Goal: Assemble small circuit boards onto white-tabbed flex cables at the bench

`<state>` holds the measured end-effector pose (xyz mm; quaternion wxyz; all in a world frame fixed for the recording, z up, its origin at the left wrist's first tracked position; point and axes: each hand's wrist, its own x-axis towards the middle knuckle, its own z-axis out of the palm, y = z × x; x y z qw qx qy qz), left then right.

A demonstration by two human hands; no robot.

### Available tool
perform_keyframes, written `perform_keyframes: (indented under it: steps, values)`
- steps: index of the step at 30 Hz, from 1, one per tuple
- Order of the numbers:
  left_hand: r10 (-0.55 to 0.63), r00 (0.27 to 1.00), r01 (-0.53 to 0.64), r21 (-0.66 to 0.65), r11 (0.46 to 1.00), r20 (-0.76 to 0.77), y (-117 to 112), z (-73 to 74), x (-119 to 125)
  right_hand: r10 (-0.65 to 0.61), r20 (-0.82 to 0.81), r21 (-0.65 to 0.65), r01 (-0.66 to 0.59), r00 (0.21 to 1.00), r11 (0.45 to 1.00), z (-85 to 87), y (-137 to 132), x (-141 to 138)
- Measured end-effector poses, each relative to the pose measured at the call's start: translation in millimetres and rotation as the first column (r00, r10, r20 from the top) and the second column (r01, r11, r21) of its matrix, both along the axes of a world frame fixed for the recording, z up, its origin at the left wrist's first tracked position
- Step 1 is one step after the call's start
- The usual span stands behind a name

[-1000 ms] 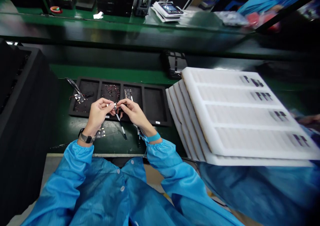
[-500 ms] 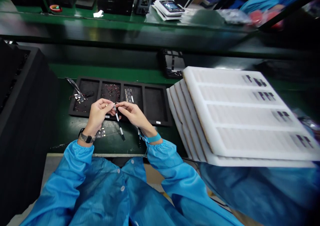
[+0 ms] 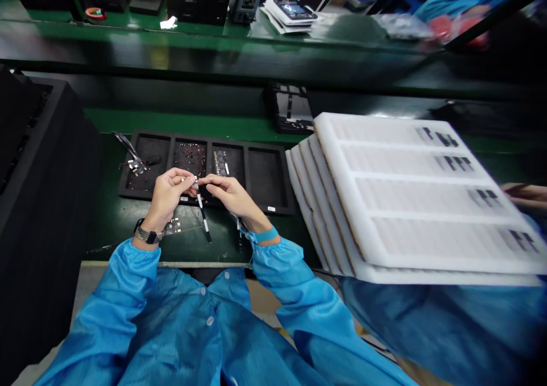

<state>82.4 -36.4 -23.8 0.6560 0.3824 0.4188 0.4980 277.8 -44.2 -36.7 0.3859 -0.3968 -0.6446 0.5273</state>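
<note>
My left hand (image 3: pixel 167 194) and my right hand (image 3: pixel 227 194) meet in front of me, fingertips pinched together on the top end of a thin black flex cable (image 3: pixel 202 216) with white tabs. The cable hangs down from my fingers toward the green bench. Both hands hover over the front edge of a black tray with several compartments (image 3: pixel 260 175). One compartment holds a small circuit board (image 3: pixel 220 161), another tiny reddish parts (image 3: pixel 189 156). I wear blue sleeves, a watch on the left wrist and a blue strap on the right.
Tweezers (image 3: pixel 125 144) lie at the tray's left end. A stack of white foam trays (image 3: pixel 397 204) holding small dark parts fills the right. A tall black bin (image 3: pixel 38 192) stands at left. Another person's blue sleeve and hand (image 3: pixel 523 192) show at far right. A raised shelf runs behind.
My hands stay pinched on the cable; its hanging end has swung slightly left and up. The view has shifted a little. Another person's hand has come into view at the right edge.
</note>
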Motion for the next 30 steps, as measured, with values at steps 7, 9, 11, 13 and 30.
perform_keyframes:
  steps: [7,9,11,13,30]
  values:
    - [-0.01,1.0,0.01,0.013,1.0,-0.017,-0.4,-1.4,-0.2,-0.013,-0.024,-0.057,0.011,1.0,0.998,-2.6,0.1,0.5]
    - [-0.02,0.999,0.02,0.018,1.0,-0.031,-0.3,-2.3,-0.1,-0.034,-0.044,-0.102,0.029,0.998,0.994,-3.6,0.2,-1.0]
    - [-0.028,0.999,0.029,0.019,0.999,-0.043,-0.1,-3.5,0.1,-0.058,-0.068,-0.138,0.048,0.996,0.989,-4.9,0.3,-3.0]
    - [-0.03,0.998,0.031,0.016,0.999,-0.053,0.1,-4.3,0.5,-0.086,-0.093,-0.17,0.07,0.992,0.983,-6.2,0.6,-5.0]
    - [0.139,0.955,-0.148,0.017,0.989,0.264,14.5,24.3,-51.1,-0.326,-0.317,-0.291,0.236,0.891,0.927,7.2,11.0,19.6]
